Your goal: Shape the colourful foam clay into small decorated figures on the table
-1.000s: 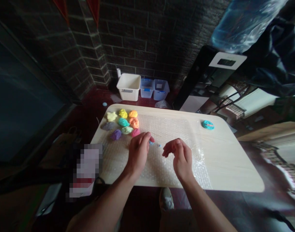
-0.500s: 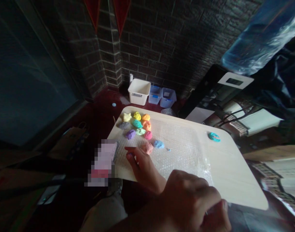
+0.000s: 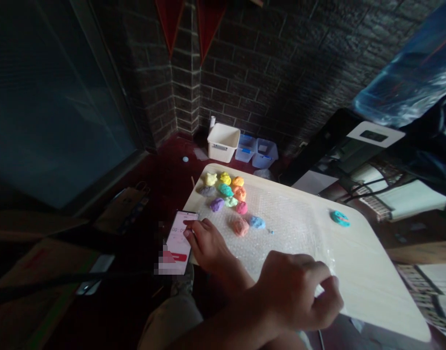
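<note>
My right hand [image 3: 208, 245] reaches left with its index finger stretched over the phone [image 3: 178, 238]; whether the fingertip touches the screen I cannot tell. The phone shows timer-like digits and a red button, at the table's left edge. My left hand [image 3: 299, 289] crosses over my right forearm, fingers curled and thumb against them, above the table's near side. What it holds, if anything, is hidden. Beyond my right hand lie several coloured clay lumps, among them a pinkish-brown lump [image 3: 240, 226], a blue lump [image 3: 257, 222] and a purple lump [image 3: 217, 204].
Bubble wrap [image 3: 292, 218] covers much of the pale wooden table [image 3: 376, 272]. On the table's right lies a turquoise piece with pink [image 3: 340, 218]. Behind, on the floor, stand a white basket [image 3: 223, 143] and two clear bins, one a blue-tinted bin [image 3: 264, 154]. A cardboard box [image 3: 33, 282] is at left.
The view has shifted, so the table sits farther right. My right hand has moved left from the table edge to over the phone. My left hand stays curled.
</note>
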Demonstrator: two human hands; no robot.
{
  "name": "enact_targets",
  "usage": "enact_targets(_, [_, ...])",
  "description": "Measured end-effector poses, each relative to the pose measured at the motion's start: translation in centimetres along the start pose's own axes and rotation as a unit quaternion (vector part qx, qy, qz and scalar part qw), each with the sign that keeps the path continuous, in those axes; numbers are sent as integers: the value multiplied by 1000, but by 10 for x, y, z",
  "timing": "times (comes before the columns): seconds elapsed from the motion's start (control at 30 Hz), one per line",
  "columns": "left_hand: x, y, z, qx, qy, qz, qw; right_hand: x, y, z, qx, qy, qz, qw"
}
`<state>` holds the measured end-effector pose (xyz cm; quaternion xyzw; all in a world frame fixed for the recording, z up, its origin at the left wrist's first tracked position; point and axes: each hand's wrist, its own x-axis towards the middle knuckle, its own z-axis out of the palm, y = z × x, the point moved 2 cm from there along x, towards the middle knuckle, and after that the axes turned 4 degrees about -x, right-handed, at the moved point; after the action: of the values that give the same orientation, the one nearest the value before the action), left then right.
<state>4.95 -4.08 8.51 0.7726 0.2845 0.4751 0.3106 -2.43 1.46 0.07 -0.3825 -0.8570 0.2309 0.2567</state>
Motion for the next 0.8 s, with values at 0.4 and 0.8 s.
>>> enact_targets(0.4, [2,-7,4,-10,-18,-26,999,3,8,4,-17,-18,30,999])
enact_targets(0.8, [7,-7,16,-30,30,-1,999,-43,43,-62,130,238,153,950])
